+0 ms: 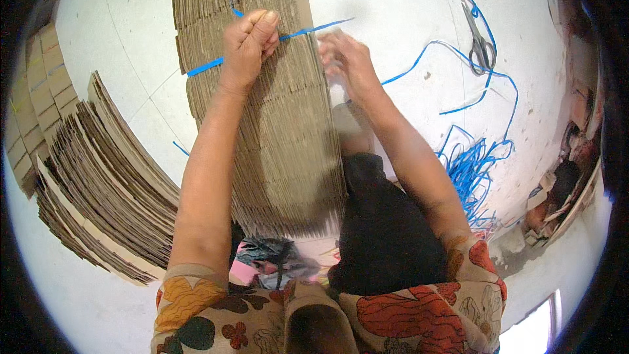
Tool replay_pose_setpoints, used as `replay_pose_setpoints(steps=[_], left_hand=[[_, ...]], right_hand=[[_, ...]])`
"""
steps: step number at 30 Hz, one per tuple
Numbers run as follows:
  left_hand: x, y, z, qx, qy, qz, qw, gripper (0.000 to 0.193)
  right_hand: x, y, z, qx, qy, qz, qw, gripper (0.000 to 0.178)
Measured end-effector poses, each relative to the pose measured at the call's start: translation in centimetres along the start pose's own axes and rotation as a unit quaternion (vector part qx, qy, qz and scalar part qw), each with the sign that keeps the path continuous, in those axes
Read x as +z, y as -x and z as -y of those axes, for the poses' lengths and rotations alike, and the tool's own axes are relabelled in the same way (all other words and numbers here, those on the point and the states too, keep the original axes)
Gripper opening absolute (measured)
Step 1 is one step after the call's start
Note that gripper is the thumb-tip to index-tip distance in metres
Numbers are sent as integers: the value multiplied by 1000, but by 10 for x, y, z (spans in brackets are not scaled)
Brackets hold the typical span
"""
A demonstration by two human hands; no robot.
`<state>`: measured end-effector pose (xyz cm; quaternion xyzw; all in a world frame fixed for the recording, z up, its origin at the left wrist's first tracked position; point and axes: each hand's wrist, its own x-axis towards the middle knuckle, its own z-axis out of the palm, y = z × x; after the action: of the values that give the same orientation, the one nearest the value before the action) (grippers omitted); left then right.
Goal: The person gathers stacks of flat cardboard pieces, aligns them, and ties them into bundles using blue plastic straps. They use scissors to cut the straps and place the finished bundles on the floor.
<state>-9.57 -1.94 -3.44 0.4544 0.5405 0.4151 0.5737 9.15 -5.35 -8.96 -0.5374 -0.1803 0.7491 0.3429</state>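
A long stack of brown cardboard sheets [282, 118] stretches out in front of me, edges upward. Blue plastic strap [206, 67] crosses its far part. My left hand [249, 42] is closed in a fist on this strap, on top of the stack. Past the fist, the strap's tapered free end reaches over the stack's right edge. Just below that end, my right hand [348, 60] is beside the right edge, fingers bent and blurred by motion. Whether it touches the stack or holds anything is unclear. Another blue strap piece runs lengthwise at the stack's far end.
Black-handled scissors [481, 49] lie on the pale floor to the right, with loose blue strap around them. Nearer is a tangled heap of blue strap [468, 177]. More cardboard sheets [105, 183] stand in a curved row at left. Mixed clutter [557, 190] lies far right.
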Motion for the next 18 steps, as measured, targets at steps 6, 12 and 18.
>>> replay_pose_setpoints(steps=[6, 12, 18], left_hand=[[-3, -3, -2, -28, 19, 28, 999, 35], [-4, 0, -2, -34, 29, 29, 999, 35], [-5, 0, -2, -65, 42, 13, 997, 35]], right_hand=[[10, -31, 56, -81, 287, 57, 953, 27], [18, -20, 52, -95, 15, 136, 986, 23], [20, -29, 42, 12, -193, 166, 967, 24]])
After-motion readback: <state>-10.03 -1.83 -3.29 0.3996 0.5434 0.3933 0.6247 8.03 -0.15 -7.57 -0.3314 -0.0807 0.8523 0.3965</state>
